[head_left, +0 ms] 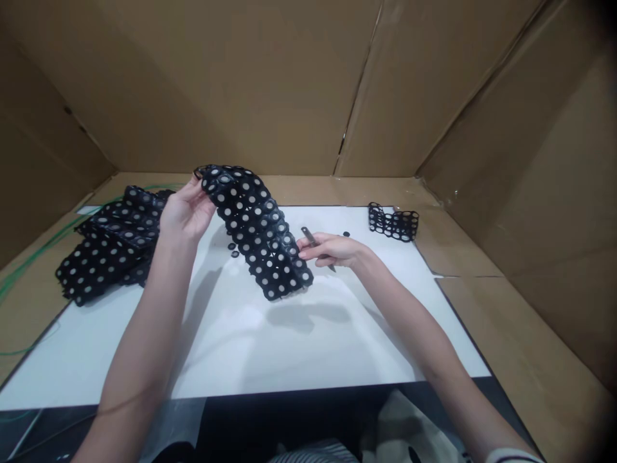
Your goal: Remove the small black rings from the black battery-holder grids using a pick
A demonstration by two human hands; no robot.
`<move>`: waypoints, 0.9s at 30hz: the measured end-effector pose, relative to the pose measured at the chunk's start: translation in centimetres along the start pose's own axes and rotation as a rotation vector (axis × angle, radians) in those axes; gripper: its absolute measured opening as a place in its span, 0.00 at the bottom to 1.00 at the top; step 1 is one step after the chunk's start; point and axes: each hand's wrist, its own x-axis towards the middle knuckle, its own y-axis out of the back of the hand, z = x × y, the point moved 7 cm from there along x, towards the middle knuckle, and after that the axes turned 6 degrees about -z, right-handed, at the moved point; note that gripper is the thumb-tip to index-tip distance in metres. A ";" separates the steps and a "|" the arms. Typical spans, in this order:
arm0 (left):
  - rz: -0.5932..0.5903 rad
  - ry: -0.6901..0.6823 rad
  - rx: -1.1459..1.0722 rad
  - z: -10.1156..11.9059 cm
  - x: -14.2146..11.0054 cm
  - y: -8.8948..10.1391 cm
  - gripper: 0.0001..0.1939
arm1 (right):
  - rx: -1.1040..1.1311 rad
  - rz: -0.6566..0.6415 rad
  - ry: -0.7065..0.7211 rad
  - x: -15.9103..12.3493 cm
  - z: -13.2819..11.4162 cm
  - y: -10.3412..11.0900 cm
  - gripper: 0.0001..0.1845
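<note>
Hanging from left grip (186, 211), black perforated mat (255, 228) (knife (308, 235) in right grip (332, 251))

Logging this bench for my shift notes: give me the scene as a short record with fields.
Left hand: holds the upper end of a black perforated lattice sheet
Right hand: holds a slim metal tool, fingertips at the sheet's edge
Nearby: folded lattice pile, short lattice strip, small black pieces
Surface: white board
Surroundings: cardboard walls
</note>
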 end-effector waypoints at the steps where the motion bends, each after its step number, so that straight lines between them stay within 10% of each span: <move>1: 0.028 -0.023 -0.024 0.4 0.1 0.3 0.15 | 0.033 0.042 0.019 -0.4 -0.4 -0.1 0.09; 27: -0.006 -0.094 -0.057 2.6 -0.8 -0.4 0.15 | 0.063 0.220 0.193 -4.2 -3.4 -2.3 0.06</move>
